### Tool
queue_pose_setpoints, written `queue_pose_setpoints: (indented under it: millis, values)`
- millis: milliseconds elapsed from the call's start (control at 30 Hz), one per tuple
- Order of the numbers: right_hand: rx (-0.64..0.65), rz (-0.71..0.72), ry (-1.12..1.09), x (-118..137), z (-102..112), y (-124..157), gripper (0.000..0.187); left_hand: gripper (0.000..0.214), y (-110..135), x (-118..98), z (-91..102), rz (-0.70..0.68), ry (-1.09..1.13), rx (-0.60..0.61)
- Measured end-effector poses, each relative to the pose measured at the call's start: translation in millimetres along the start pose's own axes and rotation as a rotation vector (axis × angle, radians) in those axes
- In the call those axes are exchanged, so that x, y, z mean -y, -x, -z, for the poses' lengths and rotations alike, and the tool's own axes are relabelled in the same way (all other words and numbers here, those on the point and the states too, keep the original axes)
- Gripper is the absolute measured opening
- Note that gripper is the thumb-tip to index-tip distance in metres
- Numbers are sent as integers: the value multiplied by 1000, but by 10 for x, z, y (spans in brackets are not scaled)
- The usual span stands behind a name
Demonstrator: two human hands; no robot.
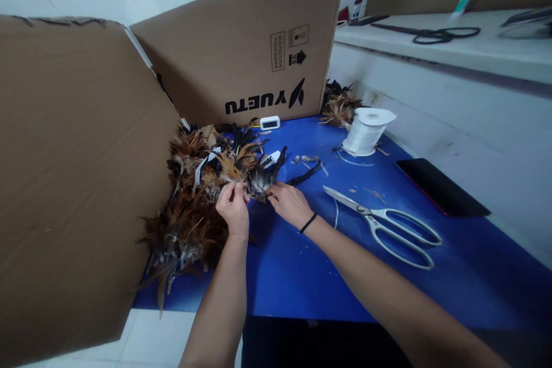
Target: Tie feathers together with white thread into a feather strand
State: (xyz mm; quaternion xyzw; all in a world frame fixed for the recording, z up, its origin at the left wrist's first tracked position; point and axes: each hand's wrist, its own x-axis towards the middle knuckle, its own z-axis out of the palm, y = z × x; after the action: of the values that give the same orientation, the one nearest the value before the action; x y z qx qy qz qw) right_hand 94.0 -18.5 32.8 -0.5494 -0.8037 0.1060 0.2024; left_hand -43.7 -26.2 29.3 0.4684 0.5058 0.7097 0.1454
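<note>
My left hand (pixel 234 205) is closed in a pinch at the lower edge of a bunch of orange-brown feathers (pixel 233 167). Just to its right, my right hand (pixel 290 202) has its fingers closed on the base of some black and grey feathers (pixel 261 178). The exact spot gripped is partly covered by the fingertips. White strips (pixel 206 165) lie among the feathers. A larger heap of dark brown feathers (pixel 185 230) spreads to the left of my left hand.
Silver scissors (pixel 379 221), a black phone (pixel 440 187) and a white ribbon spool (pixel 366 132) occupy the right of the blue table (pixel 297 276). Cardboard panels (pixel 207 63) stand behind and left. A small white device (pixel 269 123) sits at the back. Black scissors (pixel 435 34) rest on a ledge.
</note>
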Motion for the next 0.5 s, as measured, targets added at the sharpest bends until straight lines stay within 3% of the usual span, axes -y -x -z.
queue_pose_setpoints:
  millis: [167,400,500]
  values:
    - [10,-43,50,37,-65,-42,20,27,-37,-22,18,41,56,-93]
    - [-49,69,-62,186,-66,-133,22,23,-105,-136,75,57,148,-202]
    - [-32,34,-27,278,-86,-233,22,20,-127,-168,88,54,169,-227]
